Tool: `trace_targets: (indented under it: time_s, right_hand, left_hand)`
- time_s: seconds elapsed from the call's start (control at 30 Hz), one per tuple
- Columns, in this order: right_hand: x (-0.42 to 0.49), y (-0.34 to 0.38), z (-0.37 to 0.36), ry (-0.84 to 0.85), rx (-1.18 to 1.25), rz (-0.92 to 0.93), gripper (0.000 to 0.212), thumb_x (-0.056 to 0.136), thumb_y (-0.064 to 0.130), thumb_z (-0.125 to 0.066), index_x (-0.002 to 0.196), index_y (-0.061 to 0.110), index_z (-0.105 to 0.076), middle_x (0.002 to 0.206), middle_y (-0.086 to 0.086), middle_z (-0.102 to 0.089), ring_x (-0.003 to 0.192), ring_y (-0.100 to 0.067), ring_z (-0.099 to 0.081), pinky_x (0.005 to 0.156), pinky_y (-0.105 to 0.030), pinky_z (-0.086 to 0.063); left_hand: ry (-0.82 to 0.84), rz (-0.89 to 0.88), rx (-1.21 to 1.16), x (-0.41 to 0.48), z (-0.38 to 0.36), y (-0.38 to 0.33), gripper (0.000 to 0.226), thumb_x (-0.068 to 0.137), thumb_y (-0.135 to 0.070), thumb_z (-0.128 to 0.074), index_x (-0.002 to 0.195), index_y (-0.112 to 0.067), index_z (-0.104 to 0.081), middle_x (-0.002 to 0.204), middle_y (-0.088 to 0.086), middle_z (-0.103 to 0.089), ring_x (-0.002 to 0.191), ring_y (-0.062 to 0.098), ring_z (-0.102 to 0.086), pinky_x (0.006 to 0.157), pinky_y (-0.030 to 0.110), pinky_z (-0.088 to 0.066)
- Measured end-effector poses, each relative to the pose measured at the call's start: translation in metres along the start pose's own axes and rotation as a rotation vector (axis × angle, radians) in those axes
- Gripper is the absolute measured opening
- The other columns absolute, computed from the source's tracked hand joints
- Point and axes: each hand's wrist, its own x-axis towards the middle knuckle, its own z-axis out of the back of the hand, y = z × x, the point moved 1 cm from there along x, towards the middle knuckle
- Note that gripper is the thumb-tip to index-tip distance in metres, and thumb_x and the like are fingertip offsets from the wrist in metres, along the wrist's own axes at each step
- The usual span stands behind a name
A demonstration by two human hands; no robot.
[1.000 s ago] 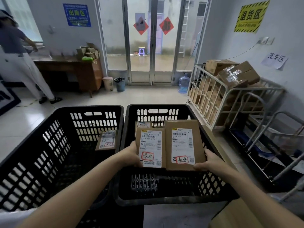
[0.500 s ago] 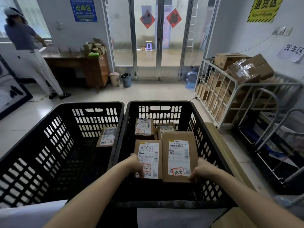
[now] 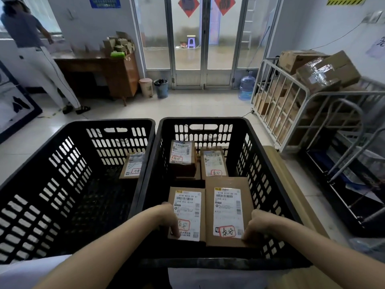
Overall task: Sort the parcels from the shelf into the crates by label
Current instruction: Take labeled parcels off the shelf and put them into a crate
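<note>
Two black crates stand side by side on the floor. In the right crate the left hand grips the small parcel and the right hand grips the large parcel, the two touching edge to edge, labels up. Two more parcels lie at the far end. The left crate holds one parcel by its far right wall. A caged cart of boxes stands at right; another person stands by a table.
</note>
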Motion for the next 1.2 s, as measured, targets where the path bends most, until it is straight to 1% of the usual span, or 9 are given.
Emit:
trace_targets:
  time_s: [0.07, 0.23, 0.3, 0.43, 0.6, 0.83, 1.0, 1.1, 1.2]
  right_hand:
    - [0.008, 0.006, 0.0, 0.025, -0.008, -0.025, 0.028, 0.076, 0.014, -0.072, 0.094, 0.01, -0.05, 0.095, -0.004, -0.057, 0.103, -0.022, -0.056, 0.088, -0.032, -0.051]
    - [0.028, 0.02, -0.005, 0.052, -0.061, -0.085, 0.038, 0.082, 0.013, -0.066, 0.116, 0.006, -0.051, 0.101, -0.006, -0.055, 0.112, -0.023, -0.053, 0.096, -0.031, -0.047]
    - [0.036, 0.022, -0.005, 0.048, -0.091, -0.096, 0.042, 0.083, 0.012, -0.066, 0.121, 0.004, -0.05, 0.109, -0.009, -0.054, 0.112, -0.023, -0.053, 0.096, -0.03, -0.045]
    - [0.047, 0.019, -0.003, 0.091, -0.123, -0.141, 0.045, 0.083, 0.014, -0.065, 0.124, 0.005, -0.048, 0.11, -0.007, -0.051, 0.107, -0.021, -0.051, 0.099, -0.03, -0.044]
    - [0.056, 0.016, -0.002, 0.079, -0.116, -0.162, 0.062, 0.076, 0.017, -0.073, 0.128, 0.005, -0.042, 0.13, -0.01, -0.05, 0.12, -0.023, -0.048, 0.099, -0.03, -0.044]
    - [0.058, 0.012, -0.003, -0.018, -0.13, -0.145, 0.085, 0.066, 0.017, -0.081, 0.134, 0.005, -0.032, 0.129, -0.008, -0.05, 0.12, -0.024, -0.049, 0.098, -0.031, -0.045]
    - [0.057, 0.016, -0.007, -0.14, -0.268, 0.003, 0.113, 0.059, 0.025, -0.085, 0.144, 0.012, -0.011, 0.133, -0.009, -0.044, 0.119, -0.024, -0.049, 0.099, -0.035, -0.046]
    - [0.05, 0.024, -0.01, -0.241, -0.505, 0.208, 0.109, 0.065, 0.036, -0.08, 0.146, 0.017, -0.009, 0.144, -0.012, -0.029, 0.127, -0.027, -0.039, 0.101, -0.04, -0.043]
    - [0.047, 0.029, -0.013, -0.183, -0.67, 0.324, 0.101, 0.073, 0.039, -0.073, 0.147, 0.015, -0.008, 0.152, -0.012, -0.015, 0.138, -0.029, -0.021, 0.112, -0.042, -0.031]
  left_hand:
    - [-0.005, 0.024, 0.015, 0.006, 0.0, -0.004, 0.087, 0.075, -0.011, -0.075, 0.14, 0.001, -0.017, 0.128, 0.014, -0.055, 0.114, 0.026, -0.058, 0.092, 0.03, -0.05]
    - [0.03, 0.11, -0.011, 0.032, 0.006, -0.01, 0.099, 0.078, -0.01, -0.073, 0.144, 0.005, 0.0, 0.132, 0.019, -0.053, 0.122, 0.032, -0.052, 0.099, 0.037, -0.046]
    - [0.059, 0.117, -0.009, 0.042, 0.004, -0.009, 0.098, 0.076, -0.007, -0.073, 0.143, 0.004, -0.002, 0.131, 0.021, -0.054, 0.12, 0.033, -0.053, 0.099, 0.04, -0.047]
    - [0.113, 0.102, -0.004, 0.051, -0.007, -0.009, 0.08, 0.08, -0.006, -0.07, 0.141, 0.002, -0.019, 0.132, 0.019, -0.052, 0.12, 0.031, -0.053, 0.096, 0.036, -0.046]
    - [0.075, 0.095, 0.02, 0.065, -0.014, -0.008, 0.117, 0.071, -0.016, -0.078, 0.146, -0.002, 0.011, 0.15, 0.017, -0.028, 0.137, 0.035, -0.029, 0.111, 0.042, -0.032]
    - [-0.001, -0.003, 0.106, 0.073, -0.02, -0.004, 0.114, 0.064, -0.015, -0.083, 0.145, -0.002, -0.004, 0.137, 0.013, -0.045, 0.128, 0.029, -0.044, 0.105, 0.038, -0.041]
    - [-0.052, -0.091, 0.221, 0.073, -0.023, -0.003, 0.114, 0.066, -0.022, -0.081, 0.147, -0.011, -0.002, 0.143, 0.014, -0.035, 0.129, 0.03, -0.042, 0.104, 0.04, -0.042]
    - [-0.13, -0.17, 0.397, 0.069, -0.021, -0.005, 0.114, 0.067, -0.026, -0.081, 0.148, -0.017, -0.002, 0.148, 0.014, -0.019, 0.135, 0.034, -0.027, 0.105, 0.044, -0.038]
    - [-0.181, -0.265, 0.48, 0.073, -0.019, -0.007, 0.11, 0.064, -0.028, -0.082, 0.147, -0.015, -0.01, 0.146, 0.01, -0.02, 0.135, 0.03, -0.023, 0.104, 0.044, -0.04]
